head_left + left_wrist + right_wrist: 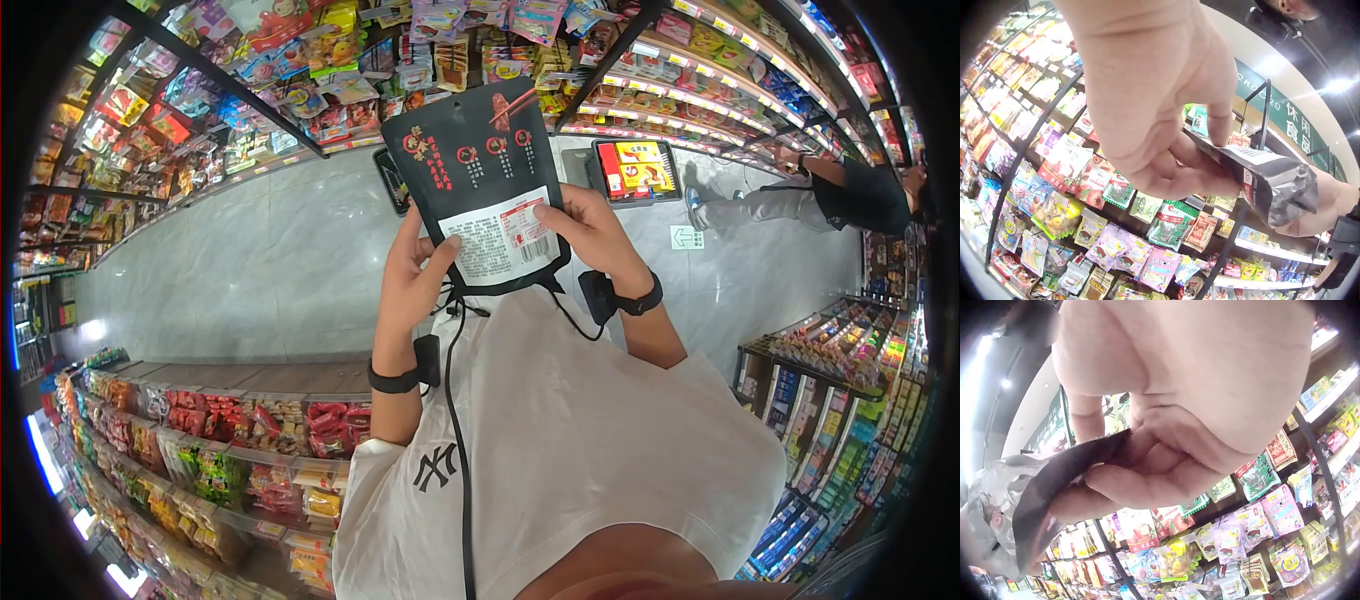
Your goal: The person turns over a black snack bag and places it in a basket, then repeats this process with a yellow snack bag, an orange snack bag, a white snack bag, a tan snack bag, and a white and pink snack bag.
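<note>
A black snack pouch (470, 165) with red and white print and a white label with a barcode is held up in front of the chest, its printed back facing the head camera. My left hand (411, 268) grips its lower left edge, the thumb on the label and the fingers behind. On the other side my right hand (600, 235) pinches the right edge, thumb on the label's upper right corner. In the left wrist view the pouch (1279, 187) shows its crinkled bottom end. From the right wrist the fingers (1116, 481) curl beneath the dark pouch (1054, 478).
Racks of hanging snack bags (330, 50) stand ahead, and a shelf of packets (230, 440) lies behind on the left. On the grey tiled floor (240, 250) sits a black crate (637, 172) with red and yellow packs. A person (800, 200) stands at the right.
</note>
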A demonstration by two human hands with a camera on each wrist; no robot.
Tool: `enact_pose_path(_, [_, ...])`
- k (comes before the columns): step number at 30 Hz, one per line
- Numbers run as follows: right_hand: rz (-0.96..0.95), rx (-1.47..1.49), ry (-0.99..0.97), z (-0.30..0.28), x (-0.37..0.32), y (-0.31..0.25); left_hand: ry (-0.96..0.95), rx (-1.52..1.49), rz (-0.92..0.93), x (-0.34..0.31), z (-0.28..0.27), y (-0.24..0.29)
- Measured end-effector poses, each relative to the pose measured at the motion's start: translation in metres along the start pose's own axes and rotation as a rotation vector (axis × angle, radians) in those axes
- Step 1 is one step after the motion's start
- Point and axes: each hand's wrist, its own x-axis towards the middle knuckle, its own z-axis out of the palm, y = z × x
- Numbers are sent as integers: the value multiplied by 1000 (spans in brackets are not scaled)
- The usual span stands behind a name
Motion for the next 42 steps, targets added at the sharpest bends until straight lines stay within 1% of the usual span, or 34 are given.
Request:
enact_pose_path(4, [4, -22, -10, -2, 1, 1, -13, 38, -8, 4, 1, 2])
enact_pose_path(7, [-32, 8, 1, 2, 6, 4, -108, -14, 74, -1, 7, 3])
enact_pose_path(8, [-54, 27, 9, 5, 8, 5, -123, 17, 81, 0, 6, 4])
enact_pose_path(10, [-7, 13, 27, 8, 12, 2, -149, 78, 92, 3, 5, 5])
enact_pose_path(11, [17, 6, 33, 10, 14, 1, -117, 95, 119, 4, 4, 3])
enact_pose_path(13, [-52, -46, 121, 15, 19, 3, -53, 136, 180, 6, 5, 0])
enact_pose_path(14, [-88, -70, 165, 16, 22, 6, -18, 235, 197, 7, 4, 1])
enact_pose_path(15, [-147, -94, 108, 13, 28, 9, 18, 335, 215, 8, 4, 5])
enact_pose_path(16, [-222, -121, 106, 15, 35, 14, 51, 435, 229, 10, 3, 9])
enact_pose_path(17, [-297, -145, 108, 18, 41, 21, 132, 620, 275, 13, 7, 14])
enact_pose_path(18, [-371, -171, 113, 22, 48, 19, 94, 775, 341, 18, 8, 20])
enact_pose_path(19, [-205, 190, -61, 27, 44, 6, 20, 868, 363, 21, 9, 19])
enact_pose_path(20, [-203, -6, -155, 24, 48, 8, -58, 958, 383, 24, 11, 18])
enact_pose_path(22, [-172, 10, -72, 32, 55, 3, -125, 913, 363, 32, 12, 5])
enact_pose_path(23, [-65, 69, -19, 27, 61, 1, -158, 894, 354, 38, 12, 2])
enact_pose_path(25, [150, 193, 76, 9, 75, -1, -180, 853, 318, 51, 16, 18])
enact_pose_path(26, [167, 323, 97, 0, 85, 3, -187, 835, 300, 61, 16, 24])
enact_pose_path(27, [191, 450, 110, -11, 94, 12, -108, 804, 314, 73, 11, 11])
enact_pose_path(28, [222, 576, 117, -20, 101, 14, -45, 780, 291, 82, 6, 0])
enact_pose_path(29, [241, 698, 37, -30, 109, 11, 19, 759, 270, 92, -1, -7])
enact_pose_path(30, [207, 658, 8, -34, 122, 10, 84, 741, 259, 107, -5, -6])
enact_pose_path(31, [168, 621, -20, -38, 137, 10, -11, 367, 55, 122, -4, -2])
enact_pose_path(32, [129, 589, -44, -42, 153, 11, 18, 340, 10, 135, -4, 1])
enact_pose_path(33, [140, 555, 16, -45, 173, 15, 46, 313, -37, 148, -3, 3])
enact_pose_path(34, [75, 507, 35, -54, 193, 15, 72, 285, -87, 160, -2, 5])
enact_pose_path(35, [13, 468, 60, -62, 215, 13, 119, 389, -28, 173, -2, 8])
enact_pose_path(36, [-46, 433, 92, -71, 234, 12, 131, 460, -55, 185, -7, 12])
enact_pose_path(37, [-41, 361, 102, -88, 253, 14, 136, 530, -83, 197, -13, 14])
enact_pose_path(40, [-152, 93, 169, -132, 301, 32, 132, 700, -147, 233, -28, 7])
enact_pose_path(42, [-89, -45, 14, -156, 323, 34, 124, 826, -206, 255, -36, 4])
